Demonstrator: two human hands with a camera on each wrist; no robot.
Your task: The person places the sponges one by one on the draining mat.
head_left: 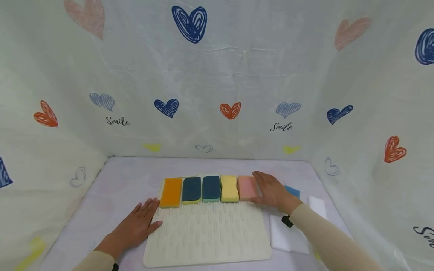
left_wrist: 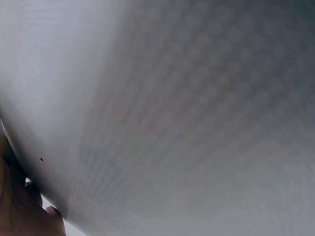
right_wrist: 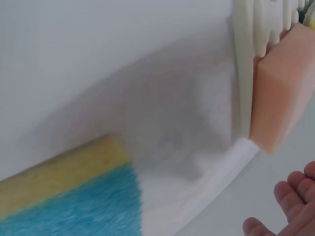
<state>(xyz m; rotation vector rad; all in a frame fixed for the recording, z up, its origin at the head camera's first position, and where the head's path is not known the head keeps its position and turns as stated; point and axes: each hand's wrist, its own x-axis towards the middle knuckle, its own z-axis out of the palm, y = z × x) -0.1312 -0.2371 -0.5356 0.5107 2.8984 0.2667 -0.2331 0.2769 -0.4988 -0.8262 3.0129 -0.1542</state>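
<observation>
A row of sponges lies along the far edge of a cream ridged mat (head_left: pixel 210 233): an orange sponge (head_left: pixel 171 192), two dark blue-topped sponges (head_left: pixel 191 189), a yellow sponge (head_left: pixel 229 188) and a pink sponge (head_left: pixel 246 188). My left hand (head_left: pixel 135 224) rests at the mat's left edge, fingers extended, fingertips close to the orange sponge. At the row's other end, my right hand (head_left: pixel 271 190) has its fingers spread beside the pink sponge. The right wrist view shows those fingers loosely extended, with nothing between them. The left wrist view is mostly blurred grey, the hand in its lower left corner.
Beyond my right hand lies a blue-and-yellow sponge (right_wrist: pixel 83 196), partly covered by the arm in the head view. White blocks (head_left: pixel 288 233) sit right of the mat, under the forearm. A heart-printed curtain (head_left: pixel 203 75) encloses the table's back and sides.
</observation>
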